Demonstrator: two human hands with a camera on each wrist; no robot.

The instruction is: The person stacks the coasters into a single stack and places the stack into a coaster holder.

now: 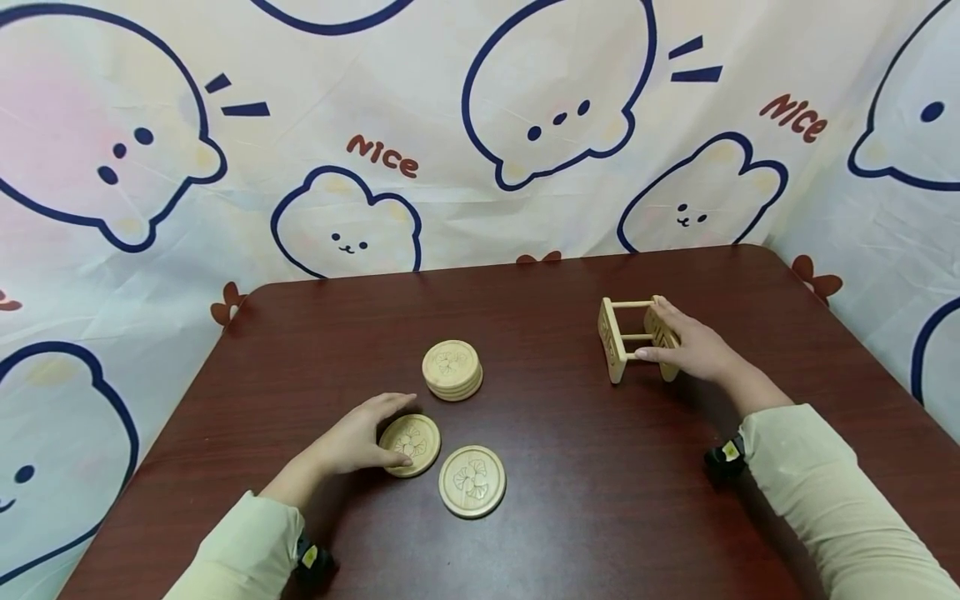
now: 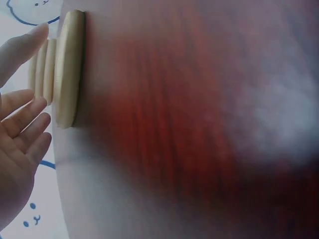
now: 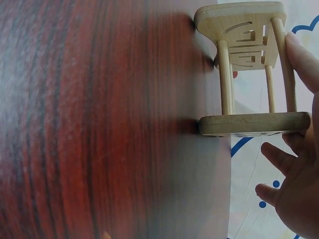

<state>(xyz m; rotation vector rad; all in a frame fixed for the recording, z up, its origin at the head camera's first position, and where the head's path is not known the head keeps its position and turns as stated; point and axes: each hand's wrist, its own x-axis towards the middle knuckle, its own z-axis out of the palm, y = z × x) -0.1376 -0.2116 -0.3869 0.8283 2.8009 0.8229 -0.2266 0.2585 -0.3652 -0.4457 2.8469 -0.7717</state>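
In the head view my left hand [image 1: 352, 437] is over a round wooden coaster [image 1: 414, 446] carved with a leaf pattern. Its thumb and fingers are spread around the disc; the left wrist view shows them just above the coaster's thick rim [image 2: 70, 69]. A second carved coaster [image 1: 472, 482] lies flat to the right. Behind them stands a stack of several similar coasters [image 1: 452, 368]. Off to the right, my right hand [image 1: 693, 346] grips the end of a small wooden coaster rack [image 1: 611, 342] with slotted side panels. The thumb lies along a rod [image 3: 284, 64], the index finger against the panel [image 3: 254, 123].
The dark red-brown table [image 1: 570, 517] has rounded far corners. Beyond its far edge hangs a pale cloth [image 1: 450, 217] printed with cartoon bears, which continues along both sides. Dark wrist devices [image 1: 726, 458] sit at both cuffs.
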